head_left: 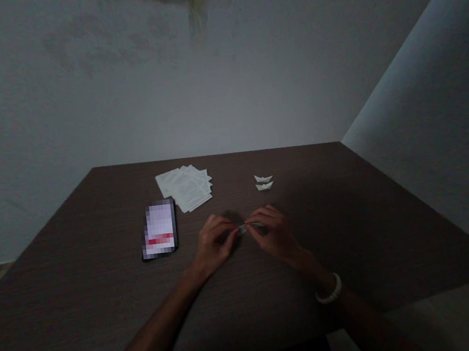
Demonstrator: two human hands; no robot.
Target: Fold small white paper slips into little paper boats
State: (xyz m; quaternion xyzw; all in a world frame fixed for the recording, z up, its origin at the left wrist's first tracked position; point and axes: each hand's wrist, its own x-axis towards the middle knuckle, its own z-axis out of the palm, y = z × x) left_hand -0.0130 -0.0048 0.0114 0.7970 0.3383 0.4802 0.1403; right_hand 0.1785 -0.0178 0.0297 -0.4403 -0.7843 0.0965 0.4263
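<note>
Over the middle of a dark wooden table point(348, 225), my left hand point(214, 242) and my right hand point(274, 231) meet, fingers pinched on a small folded piece of white paper point(246, 228) held between them. Most of the paper is hidden by my fingertips. A white bracelet point(329, 293) circles my right wrist. Two small folded paper boats point(264, 182) sit just beyond my right hand, one behind the other.
A loose stack of white paper sheets point(185, 187) lies at the back, left of centre. A phone point(159, 228) with a lit screen lies face up left of my left hand. Plain walls stand behind and to the right.
</note>
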